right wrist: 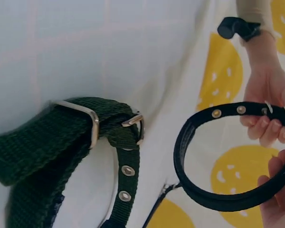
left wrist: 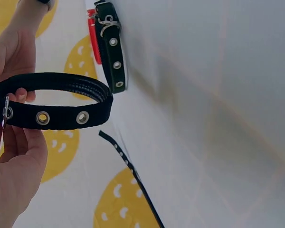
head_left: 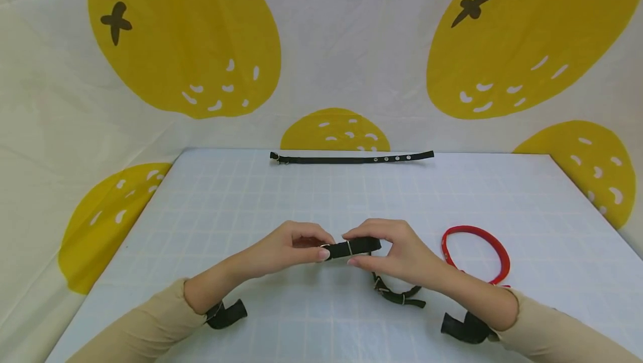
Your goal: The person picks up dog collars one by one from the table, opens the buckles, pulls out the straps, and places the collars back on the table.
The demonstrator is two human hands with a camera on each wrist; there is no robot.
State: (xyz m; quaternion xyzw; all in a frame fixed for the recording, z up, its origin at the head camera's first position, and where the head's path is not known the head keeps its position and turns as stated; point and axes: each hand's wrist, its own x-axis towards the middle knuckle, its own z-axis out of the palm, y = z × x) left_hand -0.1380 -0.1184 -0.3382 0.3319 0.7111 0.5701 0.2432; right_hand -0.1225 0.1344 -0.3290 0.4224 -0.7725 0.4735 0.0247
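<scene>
A black collar [head_left: 359, 247] with metal eyelets, fastened into a loop, is raised above the table between both hands. My left hand [head_left: 281, 248] pinches it beside the metal buckle, thumb in front and fingers behind. On the opposite part of the band, my right hand [head_left: 399, 248] holds it between thumb and fingers. In the left wrist view the collar [left wrist: 57, 117] shows its eyelets and a metal ring near the buckle. A dark green collar [right wrist: 126, 175], buckled into a loop, lies below my right hand.
A red collar [head_left: 504, 251] lies in a loop beyond my right forearm. Along the far table edge a thin black collar [head_left: 326, 160] is stretched out straight. Behind the white gridded table [head_left: 226, 195] hangs a white cloth [head_left: 351, 44] with yellow fruit shapes.
</scene>
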